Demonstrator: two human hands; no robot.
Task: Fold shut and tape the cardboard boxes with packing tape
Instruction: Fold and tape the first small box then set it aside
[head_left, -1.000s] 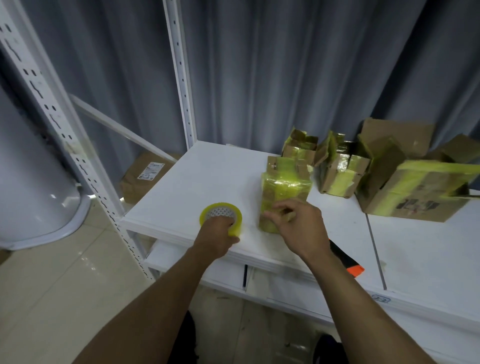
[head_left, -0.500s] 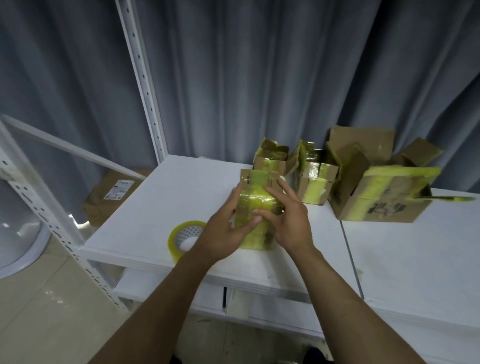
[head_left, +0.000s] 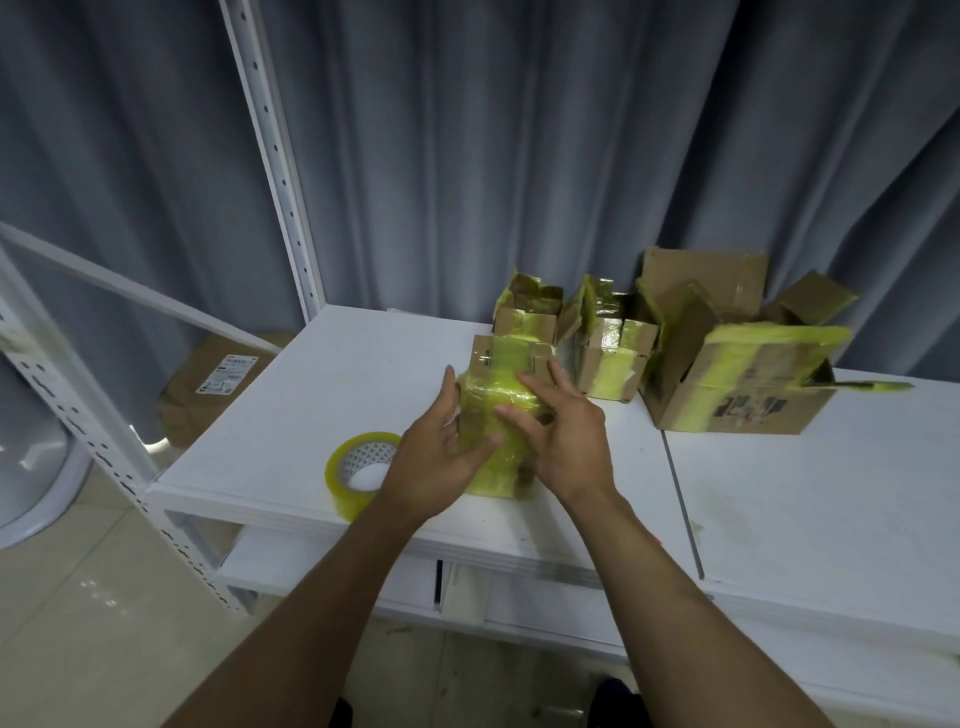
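Note:
A small cardboard box (head_left: 501, 387) wrapped in yellow-green tape stands upright near the front of the white table (head_left: 332, 384). My left hand (head_left: 436, 452) lies against its left side with straight fingers. My right hand (head_left: 558, 439) presses on its front and right side, fingers spread. A roll of yellowish packing tape (head_left: 358, 465) lies flat on the table just left of my left hand, untouched.
Behind stand two small taped boxes (head_left: 524, 317) (head_left: 610, 353) with open flaps, and a larger open box (head_left: 743, 384) to the right. A white shelf upright (head_left: 275, 171) rises at the back left. Another brown parcel (head_left: 218, 384) sits lower left. Grey curtain behind.
My left hand let go of the tape roll and came onto the box's left side. My right hand spread over the box's front. The camera shifted left and up.

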